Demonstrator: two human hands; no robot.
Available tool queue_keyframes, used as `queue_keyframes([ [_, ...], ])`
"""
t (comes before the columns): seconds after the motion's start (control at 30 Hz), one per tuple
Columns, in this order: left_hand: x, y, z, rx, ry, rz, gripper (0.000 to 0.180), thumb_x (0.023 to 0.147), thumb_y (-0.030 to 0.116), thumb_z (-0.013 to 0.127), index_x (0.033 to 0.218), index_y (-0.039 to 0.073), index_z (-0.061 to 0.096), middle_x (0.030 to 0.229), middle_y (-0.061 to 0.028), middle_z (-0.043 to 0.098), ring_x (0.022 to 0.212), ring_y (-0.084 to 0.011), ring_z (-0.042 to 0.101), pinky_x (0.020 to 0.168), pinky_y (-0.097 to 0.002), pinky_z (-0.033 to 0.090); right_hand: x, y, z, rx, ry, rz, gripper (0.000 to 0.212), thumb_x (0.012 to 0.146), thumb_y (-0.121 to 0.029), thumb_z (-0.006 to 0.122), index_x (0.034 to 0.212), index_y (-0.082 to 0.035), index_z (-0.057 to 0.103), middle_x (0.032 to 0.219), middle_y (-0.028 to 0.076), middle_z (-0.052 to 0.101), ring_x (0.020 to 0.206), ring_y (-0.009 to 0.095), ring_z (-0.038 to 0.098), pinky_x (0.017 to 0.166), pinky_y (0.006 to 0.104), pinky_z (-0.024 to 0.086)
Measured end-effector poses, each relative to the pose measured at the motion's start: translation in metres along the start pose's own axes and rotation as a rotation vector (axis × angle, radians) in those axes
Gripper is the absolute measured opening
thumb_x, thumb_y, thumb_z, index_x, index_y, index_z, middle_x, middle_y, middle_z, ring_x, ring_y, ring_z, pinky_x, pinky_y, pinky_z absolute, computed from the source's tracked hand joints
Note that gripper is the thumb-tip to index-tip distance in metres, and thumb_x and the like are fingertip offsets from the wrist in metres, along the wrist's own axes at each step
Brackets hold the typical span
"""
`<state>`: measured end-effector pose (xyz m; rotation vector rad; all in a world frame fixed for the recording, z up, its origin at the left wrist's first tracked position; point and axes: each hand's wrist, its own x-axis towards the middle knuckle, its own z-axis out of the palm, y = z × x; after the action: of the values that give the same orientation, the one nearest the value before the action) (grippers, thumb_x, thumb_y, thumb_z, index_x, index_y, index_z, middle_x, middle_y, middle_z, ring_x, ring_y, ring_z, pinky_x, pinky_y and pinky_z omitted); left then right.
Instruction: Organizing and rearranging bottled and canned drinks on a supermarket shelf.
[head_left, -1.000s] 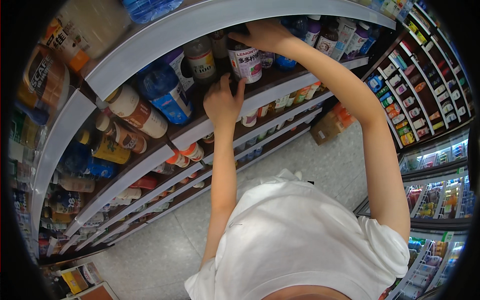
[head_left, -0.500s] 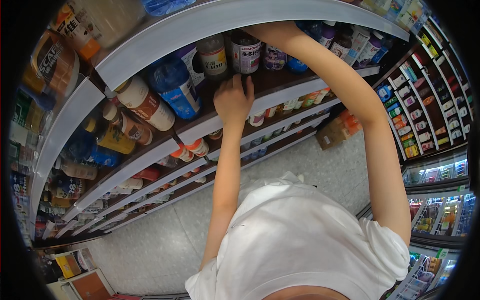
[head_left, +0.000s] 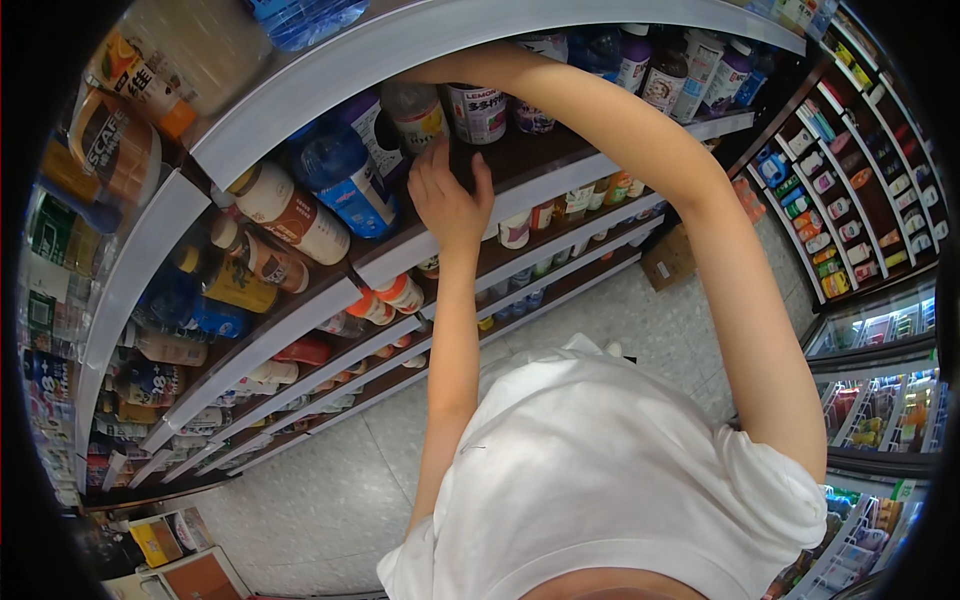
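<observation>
My left hand point(head_left: 449, 194) is at the front of a shelf, its thumb held away from the fingers. The fingertips are against or just in front of the base of a clear bottle with a pale yellow label point(head_left: 418, 120); actual contact is unclear. Beside that bottle stands a dark bottle with a white and purple label point(head_left: 478, 115). My right forearm crosses above these bottles, and my right hand point(head_left: 440, 67) reaches in under the upper shelf's edge. Its fingers are hidden behind the edge and the bottle tops.
A large blue-labelled bottle point(head_left: 345, 185) and a white and brown bottle point(head_left: 290, 215) stand to the left. Purple-capped bottles point(head_left: 632, 62) line the right. A pale price rail point(head_left: 580, 165) runs along the shelf edge. A cardboard box point(head_left: 668, 258) sits on the floor.
My right hand has moved left under the upper shelf, from above the dark bottle to above the yellow-labelled one. My left hand has shifted slightly left, its fingers closer to that bottle.
</observation>
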<state>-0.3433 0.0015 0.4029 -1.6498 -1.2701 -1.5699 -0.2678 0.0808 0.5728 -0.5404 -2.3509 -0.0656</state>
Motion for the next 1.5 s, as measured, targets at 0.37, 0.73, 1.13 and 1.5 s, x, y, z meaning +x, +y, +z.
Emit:
queue_keyframes([
  [0.37,-0.011,-0.009,-0.001,-0.159,0.192,0.01,0.06,0.079,0.017,0.068,0.127,0.001,0.037,0.13,-0.0255,0.041,0.119,-0.0396,0.04,0.099,-0.0483,0.032,-0.045,-0.008,-0.031,-0.163,-0.021,0.085,0.063,0.073,-0.051,0.073,0.116,-0.006,0.063,0.105,0.018,0.066,0.094,0.032,0.065,0.084,0.0375,0.052],
  [0.73,-0.021,-0.023,-0.057,0.175,0.254,-0.239,0.052,0.08,0.01,0.067,0.124,-0.001,0.042,0.13,-0.0251,0.039,0.119,-0.0405,0.039,0.1,-0.0481,0.032,-0.092,0.042,-0.084,-0.191,0.036,0.255,0.053,0.073,-0.041,0.078,0.11,-0.005,0.064,0.092,0.015,0.069,0.081,0.026,0.068,0.072,0.0368,0.055],
  [1.13,0.0,-0.021,-0.073,0.229,0.007,-0.495,0.071,0.079,0.025,0.074,0.131,-0.008,0.038,0.123,-0.0289,0.051,0.111,-0.0439,0.054,0.091,-0.0458,0.045,-0.07,0.015,-0.056,-0.712,0.343,-0.224,0.034,0.078,-0.039,0.073,0.095,-0.01,0.07,0.069,0.007,0.064,0.059,0.026,0.063,0.055,0.0373,0.051],
  [1.5,0.016,-0.013,-0.047,-0.097,-0.17,-0.524,0.062,0.082,0.022,0.069,0.132,0.002,0.038,0.104,-0.0263,0.062,0.093,-0.0434,0.063,0.076,-0.046,0.051,-0.058,-0.015,-0.011,-0.554,0.198,-0.368,0.027,0.075,-0.034,0.072,0.094,-0.014,0.068,0.103,-0.001,0.061,0.103,0.019,0.056,0.087,0.0368,0.045],
])
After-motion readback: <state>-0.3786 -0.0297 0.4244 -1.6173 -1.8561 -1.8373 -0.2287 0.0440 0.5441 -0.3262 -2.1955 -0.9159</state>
